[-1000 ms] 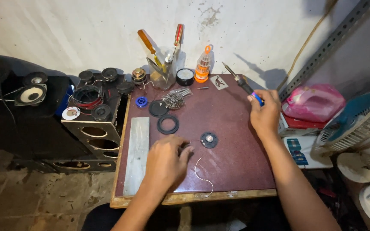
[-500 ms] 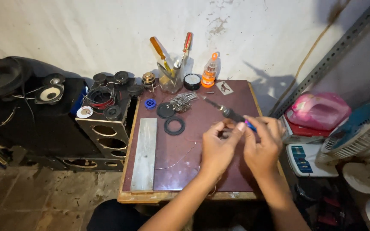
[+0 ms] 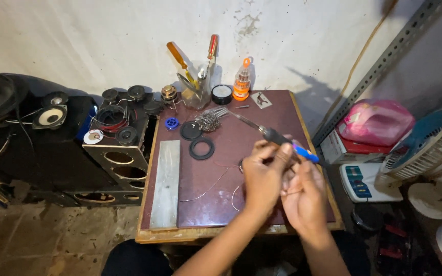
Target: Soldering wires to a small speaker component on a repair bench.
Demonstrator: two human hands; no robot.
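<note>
Both hands moved together mid-worktop: left hand pinches soldering iron, right hand closed on thin wire; soldering prep.

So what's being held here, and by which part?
A soldering iron, gripped at its dark and blue handle by both the left hand and the right hand; its metal tip points away, free.

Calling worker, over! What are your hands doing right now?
Left hand and right hand together over the table. Soldering iron gripped, though which hand grips it is unclear. Thin wire lies loose nearby.
</note>
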